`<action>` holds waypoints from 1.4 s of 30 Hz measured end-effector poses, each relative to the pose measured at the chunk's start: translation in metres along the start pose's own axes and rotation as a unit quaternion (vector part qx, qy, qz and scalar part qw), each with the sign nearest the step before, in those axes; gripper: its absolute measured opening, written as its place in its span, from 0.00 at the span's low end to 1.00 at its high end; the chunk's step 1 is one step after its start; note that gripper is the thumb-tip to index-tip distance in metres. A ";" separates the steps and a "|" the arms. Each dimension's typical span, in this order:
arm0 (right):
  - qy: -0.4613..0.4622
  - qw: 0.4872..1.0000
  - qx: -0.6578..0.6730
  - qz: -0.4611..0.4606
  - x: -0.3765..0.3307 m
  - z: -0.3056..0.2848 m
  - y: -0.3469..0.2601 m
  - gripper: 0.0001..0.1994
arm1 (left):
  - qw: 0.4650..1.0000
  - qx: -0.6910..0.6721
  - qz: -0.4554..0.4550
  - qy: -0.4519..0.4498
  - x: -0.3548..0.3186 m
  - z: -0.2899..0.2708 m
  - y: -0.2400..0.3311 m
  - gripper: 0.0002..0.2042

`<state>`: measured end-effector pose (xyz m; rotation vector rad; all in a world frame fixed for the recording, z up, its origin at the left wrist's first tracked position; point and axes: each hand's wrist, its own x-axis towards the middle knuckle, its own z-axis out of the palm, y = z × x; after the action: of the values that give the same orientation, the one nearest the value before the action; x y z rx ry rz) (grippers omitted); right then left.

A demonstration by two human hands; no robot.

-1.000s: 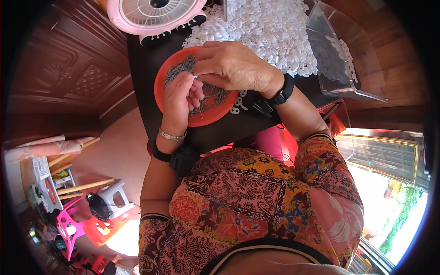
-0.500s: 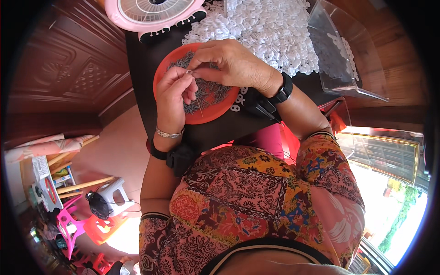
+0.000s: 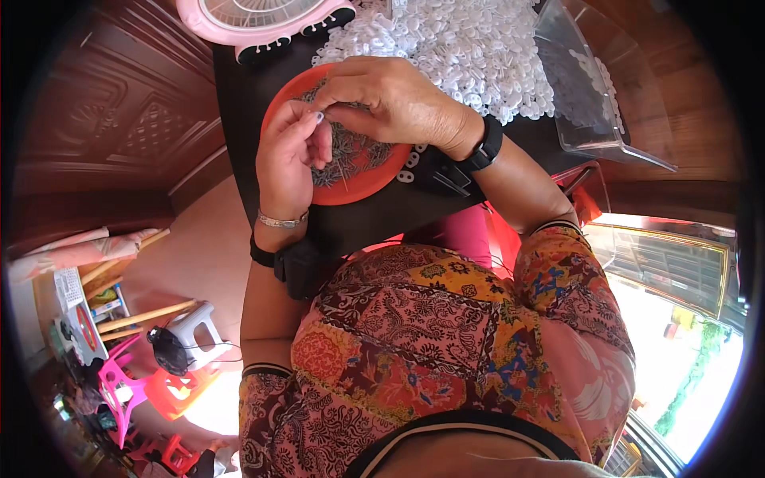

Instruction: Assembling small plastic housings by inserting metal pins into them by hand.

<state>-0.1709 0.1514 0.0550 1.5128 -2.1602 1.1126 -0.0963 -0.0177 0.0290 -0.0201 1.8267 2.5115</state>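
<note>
My left hand [image 3: 284, 163] is over the left side of an orange-red bowl [image 3: 366, 191], thumb and forefinger pinched on a small white plastic piece [image 3: 319, 117]. My right hand [image 3: 394, 99] reaches across the bowl from the right, its fingertips closed together right beside that piece. What the right fingertips grip, if anything, is too small and hidden to make out. In the bowl lie many thin grey nails or screws [image 3: 351, 155], partly covered by both hands.
A heap of small white plastic pieces [image 3: 462, 56] covers the back of the dark table [image 3: 343, 231]. Right of it stands a clear plastic bin [image 3: 586, 119] with similar pieces inside. Several loose pieces [image 3: 406, 176] lie beside the bowl. A pink fan [image 3: 263, 20] stands at the back left.
Both hands have shifted slightly left and up in the picture, with the bowl and table shifting likewise. The fingertips stay pinched together around the small white piece.
</note>
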 end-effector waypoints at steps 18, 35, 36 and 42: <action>-0.243 0.966 -0.079 0.027 -0.012 0.016 0.007 0.06 | 0.995 -0.018 0.049 0.088 0.002 -0.012 -0.001 0.07; -0.075 0.898 0.351 0.255 -0.007 0.009 0.018 0.05 | 0.998 -0.025 0.040 0.041 -0.005 0.004 0.000 0.06; -0.081 0.908 0.328 0.246 -0.007 0.009 0.018 0.06 | 0.996 0.010 0.068 0.059 -0.005 0.006 0.000 0.06; -0.106 0.977 0.112 0.147 -0.005 0.005 0.010 0.06 | 0.983 0.152 0.094 0.047 -0.006 0.005 -0.009 0.05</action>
<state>-0.1765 0.1525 0.0443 1.4936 -2.5429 1.3869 -0.0897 -0.0100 0.0222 0.0457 2.3351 2.3475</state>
